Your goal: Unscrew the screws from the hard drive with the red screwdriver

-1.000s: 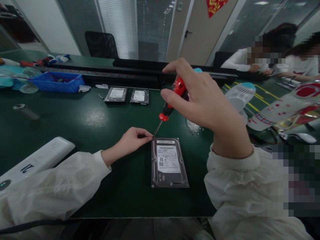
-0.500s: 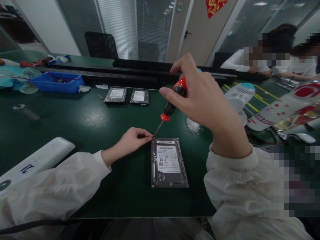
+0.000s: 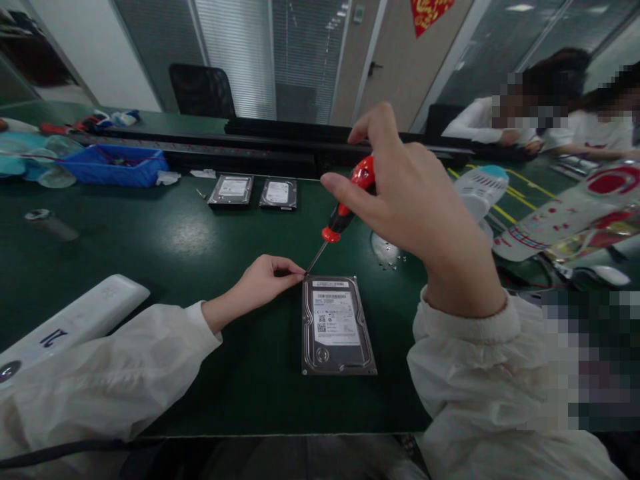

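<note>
A hard drive (image 3: 339, 357) lies label side up on the green table in front of me. My right hand (image 3: 407, 200) is closed around a red and black screwdriver (image 3: 342, 217), its index finger raised off the handle. The screwdriver slants down to the left, and its tip meets the drive's far left corner. There my left hand (image 3: 266, 283) pinches thumb and fingertips together beside the tip. Whatever is between those fingertips is too small to make out. Several small screws (image 3: 393, 259) lie beyond the drive, partly on a pale round patch.
Two more hard drives (image 3: 231, 191) (image 3: 279, 194) lie farther back, near a blue bin (image 3: 117, 167). At left are a white device (image 3: 90, 313) and a metal cylinder (image 3: 53, 225). A white handheld fan (image 3: 480, 190) and a white bottle (image 3: 555, 223) stand right. Two people sit at the far right.
My right hand has turned slightly on the screwdriver handle, its knuckles and fingers shifting a little to the right. My left hand and the hard drive stay in place.
</note>
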The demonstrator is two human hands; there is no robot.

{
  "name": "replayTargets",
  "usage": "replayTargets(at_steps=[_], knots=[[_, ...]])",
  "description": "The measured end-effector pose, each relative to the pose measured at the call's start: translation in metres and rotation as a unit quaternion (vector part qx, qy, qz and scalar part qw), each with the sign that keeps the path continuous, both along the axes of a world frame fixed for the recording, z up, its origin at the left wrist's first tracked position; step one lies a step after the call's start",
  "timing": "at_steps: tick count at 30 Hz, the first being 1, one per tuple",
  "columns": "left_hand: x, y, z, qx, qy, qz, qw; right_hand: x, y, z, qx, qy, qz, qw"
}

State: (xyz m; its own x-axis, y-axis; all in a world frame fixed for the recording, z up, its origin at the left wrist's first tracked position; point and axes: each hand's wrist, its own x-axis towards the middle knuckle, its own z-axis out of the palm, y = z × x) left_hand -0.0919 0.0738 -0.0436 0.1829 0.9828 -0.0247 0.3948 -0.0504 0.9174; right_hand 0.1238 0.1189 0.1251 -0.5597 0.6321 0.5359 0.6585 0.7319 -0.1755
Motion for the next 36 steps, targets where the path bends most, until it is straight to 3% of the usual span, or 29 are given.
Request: replayTargets(at_steps=[8, 16, 21, 27, 36], knots=[[0.000, -0.001, 0.000, -0.004, 0.000, 0.002, 1.000, 0.003, 0.000, 0.003, 0.002, 0.007, 0.091, 0.996], [-0.001, -0.001, -0.001, -0.003, -0.004, -0.001, 1.000, -0.001, -0.003, 0.000, 0.035, -0.018, 0.022, 0.999], [-0.001, -0.001, -0.001, -0.002, -0.007, 0.001, 1.000, 0.000, -0.009, 0.005, 0.012, -0.034, 0.074, 0.997], [0.000, -0.001, 0.000, 0.001, -0.011, -0.001, 1.000, 0.001, -0.008, 0.004, -0.001, -0.016, 0.053, 0.998], [0.000, -0.001, -0.002, 0.000, -0.016, -0.003, 1.000, 0.002, -0.008, 0.007, -0.009, -0.035, 0.103, 0.994]])
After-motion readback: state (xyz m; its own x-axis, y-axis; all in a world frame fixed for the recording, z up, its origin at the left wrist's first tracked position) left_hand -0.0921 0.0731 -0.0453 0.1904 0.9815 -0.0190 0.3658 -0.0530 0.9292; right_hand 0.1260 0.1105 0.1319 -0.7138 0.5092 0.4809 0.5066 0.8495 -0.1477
